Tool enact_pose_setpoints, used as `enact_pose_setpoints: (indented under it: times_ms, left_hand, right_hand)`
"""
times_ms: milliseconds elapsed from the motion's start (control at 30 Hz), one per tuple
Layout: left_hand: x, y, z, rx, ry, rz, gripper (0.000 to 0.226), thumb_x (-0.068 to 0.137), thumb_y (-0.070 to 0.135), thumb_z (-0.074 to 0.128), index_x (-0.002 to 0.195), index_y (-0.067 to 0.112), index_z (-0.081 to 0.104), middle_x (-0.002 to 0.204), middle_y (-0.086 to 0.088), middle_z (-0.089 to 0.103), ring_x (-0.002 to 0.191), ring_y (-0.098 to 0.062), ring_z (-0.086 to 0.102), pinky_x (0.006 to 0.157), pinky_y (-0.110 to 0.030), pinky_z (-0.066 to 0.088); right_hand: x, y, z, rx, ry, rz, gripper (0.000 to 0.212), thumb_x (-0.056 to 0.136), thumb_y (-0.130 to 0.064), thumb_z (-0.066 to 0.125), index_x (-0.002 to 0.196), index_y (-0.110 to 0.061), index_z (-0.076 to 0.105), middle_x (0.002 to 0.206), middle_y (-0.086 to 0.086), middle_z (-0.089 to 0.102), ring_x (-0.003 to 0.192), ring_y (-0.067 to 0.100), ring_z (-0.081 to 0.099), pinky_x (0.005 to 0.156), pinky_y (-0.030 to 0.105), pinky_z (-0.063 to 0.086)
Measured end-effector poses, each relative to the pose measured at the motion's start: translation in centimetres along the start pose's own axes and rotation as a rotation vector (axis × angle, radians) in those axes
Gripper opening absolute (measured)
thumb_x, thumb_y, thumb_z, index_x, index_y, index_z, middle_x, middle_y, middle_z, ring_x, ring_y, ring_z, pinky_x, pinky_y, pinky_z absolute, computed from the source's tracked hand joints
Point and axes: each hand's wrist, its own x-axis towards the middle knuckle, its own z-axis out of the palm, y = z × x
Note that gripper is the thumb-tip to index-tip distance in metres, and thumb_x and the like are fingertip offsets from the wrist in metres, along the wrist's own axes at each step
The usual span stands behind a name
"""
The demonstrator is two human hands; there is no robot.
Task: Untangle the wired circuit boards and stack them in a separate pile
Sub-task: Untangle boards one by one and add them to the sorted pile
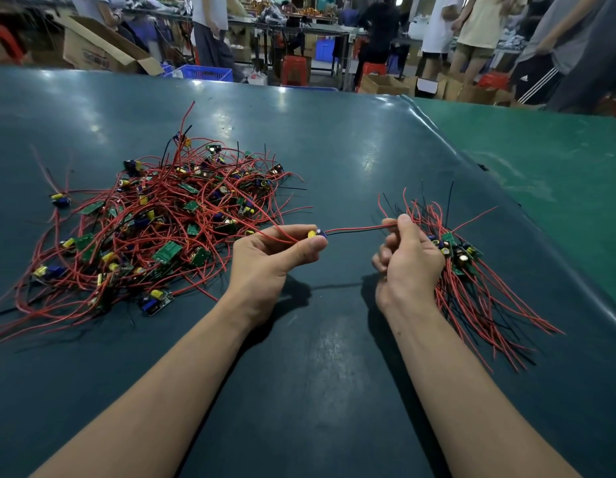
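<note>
While L hand pinches 1 board and R hand pinches its wire, sorted pile is small vs tangled heap, so most work's left imo.

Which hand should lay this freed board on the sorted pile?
Probably the right hand: it pinches the board's wires beside the sorted pile. The left hand holds the board farther away.

Both hands stretch one board's wires.
</note>
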Motion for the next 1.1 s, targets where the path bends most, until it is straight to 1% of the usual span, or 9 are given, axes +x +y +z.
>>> enact_pose_setpoints:
  times_ms: [333, 467, 533, 600, 700, 800, 900, 1000, 1100]
  left_hand:
    - [0.5, -0.2, -0.8, -0.083, 0.112, 0.039, 0.023, 0.059, 0.016, 0.082, 0.081, 0.016, 0.076, 0.078, 0.0, 0.072, 0.079, -0.015, 0.065, 0.088, -0.032, 0.055]
    - [0.4, -0.2, -0.7, -0.108, 0.085, 0.031, 0.019, 0.06, 0.016, 0.081, 0.078, 0.016, 0.078, 0.077, -0.001, 0.073, 0.074, -0.012, 0.068, 0.078, -0.026, 0.058]
    - [0.3, -0.2, -0.5, -0.132, 0.096, 0.021, 0.018, 0.061, 0.015, 0.08, 0.078, 0.015, 0.077, 0.076, -0.002, 0.073, 0.072, -0.012, 0.068, 0.073, -0.023, 0.056]
    - [0.5, -0.1, -0.6, -0.173, 0.133, 0.011, 0.021, 0.061, 0.013, 0.08, 0.081, 0.013, 0.075, 0.077, -0.003, 0.073, 0.073, -0.012, 0.068, 0.072, -0.022, 0.056]
    - [0.7, 0.0, -0.8, -0.202, 0.161, 0.015, 0.022, 0.063, 0.01, 0.078, 0.085, 0.01, 0.073, 0.077, -0.003, 0.073, 0.074, -0.012, 0.068, 0.072, -0.021, 0.055]
    - [0.5, -0.1, -0.5, -0.166, 0.146, 0.027, 0.021, 0.064, 0.01, 0.078, 0.085, 0.011, 0.073, 0.076, -0.002, 0.073, 0.071, -0.012, 0.068, 0.07, -0.02, 0.055]
    - [0.0, -0.3, -0.2, -0.008, 0.011, 0.045, 0.023, 0.066, 0.007, 0.079, 0.089, 0.007, 0.074, 0.081, -0.008, 0.075, 0.074, -0.015, 0.07, 0.07, -0.021, 0.055]
    - [-0.2, -0.3, 0.0, 0.09, -0.063, 0.051, 0.025, 0.067, 0.006, 0.079, 0.091, 0.004, 0.073, 0.084, -0.011, 0.076, 0.076, -0.017, 0.071, 0.071, -0.023, 0.056]
    - [-0.2, -0.2, 0.1, 0.093, -0.017, 0.032, 0.024, 0.062, 0.009, 0.08, 0.086, 0.008, 0.073, 0.075, -0.005, 0.075, 0.068, -0.014, 0.069, 0.07, -0.022, 0.057]
  right_hand:
    - [0.5, -0.7, -0.6, 0.058, 0.139, -0.007, 0.029, 0.103, -0.021, 0.049, 0.08, -0.01, 0.064, 0.065, 0.0, 0.051, 0.035, 0.006, 0.037, 0.036, 0.016, 0.026]
    - [-1.6, 0.4, 0.5, -0.143, -0.168, 0.212, 0.003, 0.093, -0.011, 0.063, 0.097, -0.01, 0.063, 0.073, 0.003, 0.058, 0.038, 0.006, 0.043, 0.035, 0.015, 0.03]
    - [-2.1, 1.1, 0.9, -0.127, -0.208, 0.236, 0.037, 0.092, -0.008, 0.064, 0.127, -0.008, 0.051, 0.083, 0.006, 0.061, 0.04, 0.007, 0.046, 0.035, 0.017, 0.034]
    - [-1.7, 0.9, 0.7, -0.129, -0.118, 0.154, 0.046, 0.094, -0.009, 0.062, 0.135, -0.012, 0.042, 0.085, 0.007, 0.062, 0.039, 0.007, 0.046, 0.035, 0.018, 0.034]
    - [-1.2, 0.5, -0.1, -0.302, -0.069, -0.041, 0.007, 0.096, -0.015, 0.061, 0.1, -0.015, 0.056, 0.073, 0.004, 0.057, 0.038, 0.007, 0.045, 0.035, 0.02, 0.033]
    - [-2.5, 0.9, 0.0, -0.384, -0.38, 0.114, 0.024, 0.093, -0.028, 0.066, 0.072, -0.015, 0.067, 0.055, -0.003, 0.056, 0.037, 0.007, 0.043, 0.034, 0.017, 0.029]
    - [-3.4, 0.9, 0.7, -0.297, -0.57, 0.221, 0.024, 0.09, -0.034, 0.065, 0.077, -0.014, 0.07, 0.055, -0.005, 0.053, 0.038, 0.005, 0.039, 0.032, 0.015, 0.025]
    - [-2.9, 0.7, 0.6, -0.227, -0.481, 0.184, 0.017, 0.093, -0.021, 0.063, 0.086, -0.011, 0.074, 0.053, -0.007, 0.05, 0.038, 0.003, 0.035, 0.033, 0.013, 0.023]
    - [-2.2, 0.4, 0.5, -0.178, -0.332, 0.149, 0.021, 0.093, -0.018, 0.064, 0.077, -0.014, 0.076, 0.05, -0.008, 0.046, 0.036, 0.004, 0.03, 0.034, 0.014, 0.023]
